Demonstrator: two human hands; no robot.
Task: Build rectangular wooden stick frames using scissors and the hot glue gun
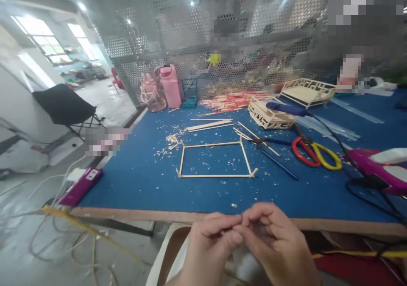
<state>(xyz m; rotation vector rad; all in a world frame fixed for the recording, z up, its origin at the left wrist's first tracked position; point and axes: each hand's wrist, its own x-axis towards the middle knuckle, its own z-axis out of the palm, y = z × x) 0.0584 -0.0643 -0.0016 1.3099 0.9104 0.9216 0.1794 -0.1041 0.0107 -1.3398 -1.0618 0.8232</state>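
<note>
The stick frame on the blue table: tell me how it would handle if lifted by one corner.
The stick frame is an open rectangle of thin sticks, so it is probably very light. With joints only at the corners, it may flex or come apart. Lying flat, it should slide rather than roll on the blue table.

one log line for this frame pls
left hand fingertips pinched against right | right hand same, held thing too small to tell | stick frame flat on blue table | scissors right of frame
</note>
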